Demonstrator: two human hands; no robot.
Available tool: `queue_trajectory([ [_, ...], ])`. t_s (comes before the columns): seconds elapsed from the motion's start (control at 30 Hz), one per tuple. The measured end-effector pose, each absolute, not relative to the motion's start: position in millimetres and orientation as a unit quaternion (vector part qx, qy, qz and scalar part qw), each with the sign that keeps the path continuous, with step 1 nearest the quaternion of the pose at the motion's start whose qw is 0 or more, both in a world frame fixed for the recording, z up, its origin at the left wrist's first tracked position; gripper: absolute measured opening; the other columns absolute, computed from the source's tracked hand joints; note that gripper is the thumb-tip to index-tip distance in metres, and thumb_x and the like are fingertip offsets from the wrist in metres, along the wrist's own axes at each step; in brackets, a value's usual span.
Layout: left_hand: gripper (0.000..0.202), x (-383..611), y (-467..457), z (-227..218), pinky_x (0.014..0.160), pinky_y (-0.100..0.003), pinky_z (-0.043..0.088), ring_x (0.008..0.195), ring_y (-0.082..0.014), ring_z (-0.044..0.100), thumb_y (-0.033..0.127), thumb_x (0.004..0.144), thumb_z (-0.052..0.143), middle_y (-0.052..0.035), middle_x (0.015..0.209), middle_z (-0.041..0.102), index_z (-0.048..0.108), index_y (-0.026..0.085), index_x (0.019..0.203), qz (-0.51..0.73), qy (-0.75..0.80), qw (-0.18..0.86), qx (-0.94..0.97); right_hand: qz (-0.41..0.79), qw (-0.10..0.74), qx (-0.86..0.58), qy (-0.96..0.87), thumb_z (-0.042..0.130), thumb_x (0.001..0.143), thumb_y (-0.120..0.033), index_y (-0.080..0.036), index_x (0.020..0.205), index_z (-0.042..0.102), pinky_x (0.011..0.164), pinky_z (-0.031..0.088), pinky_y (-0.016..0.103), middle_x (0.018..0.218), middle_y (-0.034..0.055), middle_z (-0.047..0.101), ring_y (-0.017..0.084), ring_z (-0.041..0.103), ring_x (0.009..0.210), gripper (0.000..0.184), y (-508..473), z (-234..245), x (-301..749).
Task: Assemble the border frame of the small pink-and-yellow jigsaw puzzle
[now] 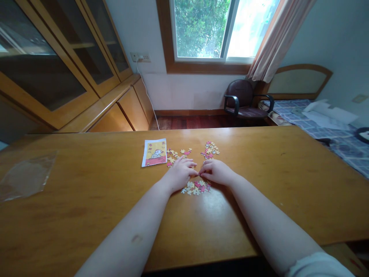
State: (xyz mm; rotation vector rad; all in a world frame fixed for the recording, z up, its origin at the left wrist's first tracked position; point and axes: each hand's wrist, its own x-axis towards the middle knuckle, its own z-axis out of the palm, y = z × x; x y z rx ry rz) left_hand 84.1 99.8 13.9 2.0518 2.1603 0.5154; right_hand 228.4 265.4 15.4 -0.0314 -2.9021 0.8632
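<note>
pieces at tabletop middle: likely light, thin, take by edges; left hand and right hand pinch one between fingertips.

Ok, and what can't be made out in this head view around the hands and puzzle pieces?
Head view: whether the left hand and right hand pinch a piece; their touching fingers hide it.
Head view: the near puzzle pieces are partly covered by both hands.
Head view: the far puzzle pieces and picture card are too small to read their print.
Head view: the plastic bag is cut by the left edge.
</note>
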Motion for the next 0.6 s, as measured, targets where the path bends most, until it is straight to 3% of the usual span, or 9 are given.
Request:
queue_trajectory([
  [0.2, 0.033, 85.6, 99.3, 17.7, 0.112, -0.048, 0.031, 0.117, -0.0211, 0.056, 0.010, 0.082, 0.051, -0.0003, 0.117, 0.068, 0.073, 0.030, 0.097, 0.211, 0.691, 0.067, 0.688, 0.226, 0.080, -0.091, -0.967, 0.063, 0.085, -0.021, -0.023, 0.088, 0.077, 0.080, 0.047, 0.026, 0.087, 0.0040, 0.071, 0.016, 0.063, 0.083, 0.015, 271.7, 7.9, 224.0],
  [0.4, 0.011, 90.3, 98.1, 21.9, 0.109, -0.045, 0.030, 0.109, -0.0218, 0.059, 0.025, 0.079, 0.064, -0.0007, 0.107, 0.070, 0.073, 0.027, 0.085, 0.211, 0.662, 0.098, 0.712, 0.169, 0.114, -0.221, -0.954, 0.059, 0.087, -0.023, -0.022, 0.087, 0.077, 0.077, 0.046, 0.026, 0.091, 0.0050, 0.070, 0.017, 0.062, 0.083, 0.017, 279.1, 8.1, 224.5],
  [0.53, 0.007, 91.2, 98.0, 21.8, 0.108, -0.046, 0.030, 0.108, -0.0226, 0.059, 0.032, 0.077, 0.069, -0.0003, 0.107, 0.070, 0.072, 0.025, 0.079, 0.200, 0.664, 0.100, 0.714, 0.220, 0.128, -0.175, -0.951, 0.060, 0.086, -0.023, -0.021, 0.086, 0.076, 0.078, 0.046, 0.026, 0.088, 0.0044, 0.069, 0.016, 0.062, 0.082, 0.015, 273.6, 14.0, 227.3],
  [0.6, 0.007, 90.9, 98.8, 21.5, 0.107, -0.044, 0.031, 0.107, -0.0222, 0.059, 0.032, 0.077, 0.070, -0.0004, 0.106, 0.070, 0.071, 0.025, 0.077, 0.198, 0.661, 0.097, 0.717, 0.266, 0.096, -0.101, -0.954, 0.063, 0.084, -0.023, -0.021, 0.085, 0.076, 0.077, 0.046, 0.025, 0.084, 0.0032, 0.069, 0.015, 0.061, 0.080, 0.013, 269.1, 16.2, 228.3],
])
